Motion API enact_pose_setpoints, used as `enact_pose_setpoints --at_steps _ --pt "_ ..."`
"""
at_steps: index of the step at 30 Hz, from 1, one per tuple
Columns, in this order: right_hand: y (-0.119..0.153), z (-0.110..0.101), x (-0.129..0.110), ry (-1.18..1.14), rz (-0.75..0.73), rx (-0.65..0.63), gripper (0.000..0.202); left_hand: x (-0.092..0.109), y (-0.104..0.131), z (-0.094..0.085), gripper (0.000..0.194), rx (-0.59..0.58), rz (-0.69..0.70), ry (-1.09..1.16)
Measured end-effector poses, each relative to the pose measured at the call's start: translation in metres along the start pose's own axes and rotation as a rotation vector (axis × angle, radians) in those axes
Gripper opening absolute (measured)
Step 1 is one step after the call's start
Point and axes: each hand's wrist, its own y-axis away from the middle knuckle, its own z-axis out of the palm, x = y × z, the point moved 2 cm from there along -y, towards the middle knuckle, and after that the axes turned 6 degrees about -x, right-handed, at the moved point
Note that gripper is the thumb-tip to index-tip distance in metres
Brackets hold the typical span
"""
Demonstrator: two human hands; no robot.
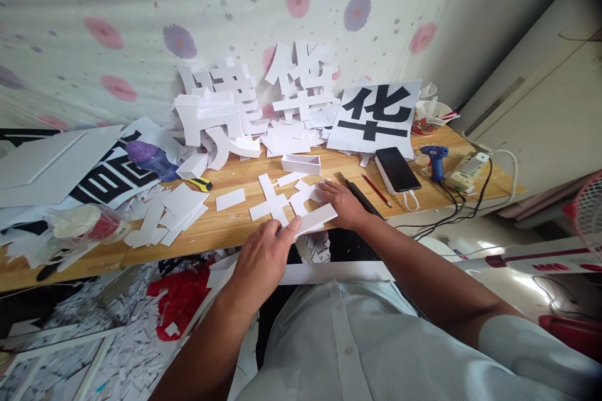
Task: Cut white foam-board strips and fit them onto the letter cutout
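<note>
My left hand is at the table's front edge, thumb and fingers closed on the left end of a white board strip. The strip slants up toward my right hand, which rests with fingers stretched out on a white cut-out piece. That piece is partly hidden under the hand and strip. Just left of it lies a white cross-shaped cut-out, and farther left a small white rectangle. A shallow white open box sits behind them.
White cut-out characters stand against the curtain beside a printed black character sheet. To the right are a dark cutting tool, a red pencil, a phone and a blue glue gun. A yellow-black cutter lies left.
</note>
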Motion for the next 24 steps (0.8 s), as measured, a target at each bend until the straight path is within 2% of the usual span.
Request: enact_pose_setpoints --at_steps 4,8,10,12,14,17,21,24 --pt "-0.005 -0.003 0.002 -0.065 0.014 0.046 0.045 0.017 0.011 0.014 0.054 0.025 0.059 0.041" --pt "0.012 -0.016 -0.009 -0.160 0.021 0.130 0.041 0.025 0.018 0.029 0.060 0.046 0.077 0.150" --pt "0.030 -0.024 -0.018 -0.386 0.050 0.229 0.038 0.026 0.020 0.037 0.062 0.052 0.086 0.234" --pt "0.052 -0.031 -0.026 -0.659 0.172 0.296 0.038 0.027 0.023 0.046 0.062 0.052 0.101 0.329" --pt "0.073 -0.033 -0.036 -0.982 0.263 0.264 0.040 0.028 0.026 0.054 0.060 0.049 0.109 0.415" --pt "0.099 -0.038 -0.052 -1.268 0.263 0.199 0.044 0.032 0.028 0.068 0.058 0.035 0.116 0.490" --pt "0.117 -0.040 -0.067 -1.391 0.236 0.141 0.048 0.040 0.024 0.081 0.058 0.020 0.111 0.479" --pt "0.122 -0.036 -0.070 -1.400 0.286 0.179 0.058 0.049 0.019 0.088 0.061 -0.014 0.118 0.467"
